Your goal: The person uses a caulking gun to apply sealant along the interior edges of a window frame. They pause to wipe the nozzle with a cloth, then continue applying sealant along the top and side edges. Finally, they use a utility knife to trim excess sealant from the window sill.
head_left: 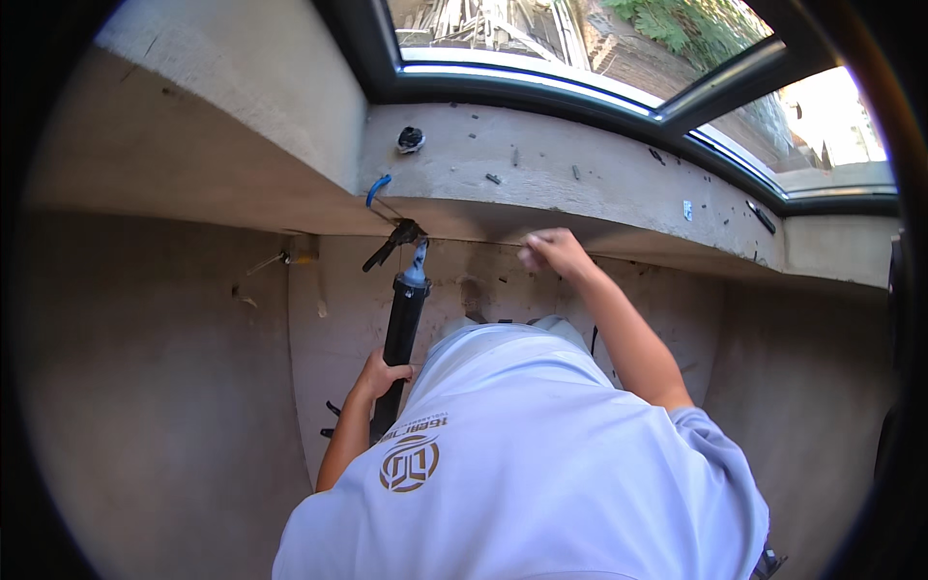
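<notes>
My left hand [380, 372] is wrapped round the black barrel of a caulking gun [404, 321], which points up toward the window sill. Its pale blue nozzle [420, 257] is smeared with dark stuff. Right by the nozzle tip is a crumpled black piece [406, 232], at the sill's front edge; whether they touch I cannot tell. My right hand [553, 253] is raised in front of the sill edge, away from the gun. Its fingers are curled and pressed together, and anything between them is hidden or too small to see.
The concrete sill [541, 145] runs under a dark-framed window [541, 97]. On it lie a black and white wad [411, 140], dark crumbs and a black pen-like tool [761, 217]. A blue-handled wire tool [377, 189] rests at its front edge. A wall [155, 358] stands left.
</notes>
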Tool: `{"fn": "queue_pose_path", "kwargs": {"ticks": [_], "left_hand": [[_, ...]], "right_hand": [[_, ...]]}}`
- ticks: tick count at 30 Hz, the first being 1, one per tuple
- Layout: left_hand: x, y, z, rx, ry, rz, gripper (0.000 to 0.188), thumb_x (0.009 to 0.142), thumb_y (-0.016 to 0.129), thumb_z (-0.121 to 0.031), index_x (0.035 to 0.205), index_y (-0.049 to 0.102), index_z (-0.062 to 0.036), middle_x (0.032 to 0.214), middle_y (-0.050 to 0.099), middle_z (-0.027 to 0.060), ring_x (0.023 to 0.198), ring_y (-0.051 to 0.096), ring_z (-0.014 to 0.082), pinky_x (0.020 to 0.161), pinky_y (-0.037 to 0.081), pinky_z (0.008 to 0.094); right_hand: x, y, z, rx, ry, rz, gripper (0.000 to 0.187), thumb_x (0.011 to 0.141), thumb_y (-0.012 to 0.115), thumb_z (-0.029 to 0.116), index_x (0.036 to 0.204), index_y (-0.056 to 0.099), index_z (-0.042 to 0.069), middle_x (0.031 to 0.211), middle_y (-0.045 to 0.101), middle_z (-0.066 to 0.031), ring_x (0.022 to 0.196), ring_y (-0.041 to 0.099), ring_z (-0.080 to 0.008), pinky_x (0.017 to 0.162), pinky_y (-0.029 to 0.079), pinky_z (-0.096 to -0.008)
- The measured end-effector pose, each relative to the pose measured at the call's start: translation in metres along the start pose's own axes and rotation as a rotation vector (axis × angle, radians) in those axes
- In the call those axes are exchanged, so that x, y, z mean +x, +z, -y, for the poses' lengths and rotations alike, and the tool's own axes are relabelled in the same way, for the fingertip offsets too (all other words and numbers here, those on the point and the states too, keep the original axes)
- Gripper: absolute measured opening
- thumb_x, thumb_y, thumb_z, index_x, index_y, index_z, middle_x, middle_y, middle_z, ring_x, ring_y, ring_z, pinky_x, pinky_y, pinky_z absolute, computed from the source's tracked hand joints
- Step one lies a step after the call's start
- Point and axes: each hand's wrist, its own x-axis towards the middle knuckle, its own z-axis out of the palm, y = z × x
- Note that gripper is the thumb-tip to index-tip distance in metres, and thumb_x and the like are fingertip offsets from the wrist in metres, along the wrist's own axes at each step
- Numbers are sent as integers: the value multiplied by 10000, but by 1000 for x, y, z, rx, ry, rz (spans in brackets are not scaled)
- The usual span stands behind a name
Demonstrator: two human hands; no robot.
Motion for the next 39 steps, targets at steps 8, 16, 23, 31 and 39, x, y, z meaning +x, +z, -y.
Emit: {"fn": "queue_pose_path", "kwargs": {"ticks": [8,16,23,31,39], "left_hand": [[70,35,-114,19,131,250,327,705,846,-117,937,640,-11,763,663,70,672,679,182,650,547,332],[96,149,-227,200,346,412,387,665,826,-96,966,609,13,761,657,119,670,677,226,657,558,361],[80,303,-298,50,588,511,371,753,775,-79,1043,555,-9,828,649,115,780,680,224,716,550,355],[36,501,-364,-205,839,792,476,793,753,-74,1162,453,-78,945,607,145,931,626,263,950,498,469],[-32,638,-395,-496,778,1027,424,789,687,-186,1148,497,-68,906,599,145,923,606,295,974,474,485]], "right_hand": [[-136,-61,-228,-526,318,-329,588,1053,421,506,1151,744,25,1183,709,-242,1177,640,-421,1032,486,-458],[-226,-61,-309,-353,482,-144,553,972,564,509,1227,723,45,1271,683,-232,1201,633,-414,1038,487,-464],[-266,-91,-315,-295,506,-204,485,1014,469,519,1295,712,207,1403,633,-124,1332,565,-347,1121,428,-473],[-305,-146,-326,-205,287,-359,788,973,458,677,1492,521,88,1503,531,-193,1418,476,-344,1176,371,-423],[-386,-210,-265,205,-506,-957,1223,802,795,623,1613,135,-13,1603,326,-265,1472,381,-400,1198,330,-478]]}}
